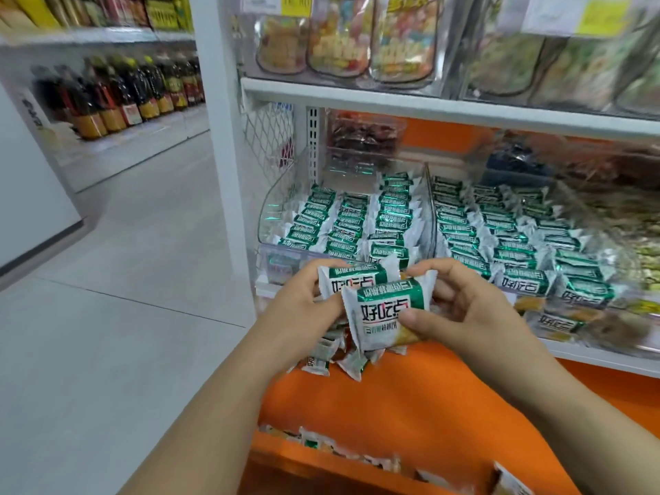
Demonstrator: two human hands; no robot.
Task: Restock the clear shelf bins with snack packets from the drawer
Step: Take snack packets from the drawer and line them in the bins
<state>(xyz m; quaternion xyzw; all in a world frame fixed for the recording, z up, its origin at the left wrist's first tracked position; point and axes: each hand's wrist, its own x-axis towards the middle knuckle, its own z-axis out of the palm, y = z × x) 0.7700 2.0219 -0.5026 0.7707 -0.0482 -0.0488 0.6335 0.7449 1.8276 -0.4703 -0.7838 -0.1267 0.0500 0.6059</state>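
My left hand point(303, 305) grips a bunch of white-and-green snack packets point(351, 278), with more hanging below it. My right hand point(460, 305) pinches one packet point(384, 316) by its lower corner, thumb on its front. Both hands hover just in front of the left clear bin point(271, 216), which holds neat rows of the same packets. A second clear bin point(434, 223) to its right is filled with them too. The open orange drawer point(321, 455) at the bottom holds loose packets.
A white shelf board point(428, 105) runs above the bins, carrying clear bins of bagged snacks. A white upright post point(221, 144) stands left of the bins. An aisle of grey floor lies to the left, with bottles point(118, 98) on a far shelf.
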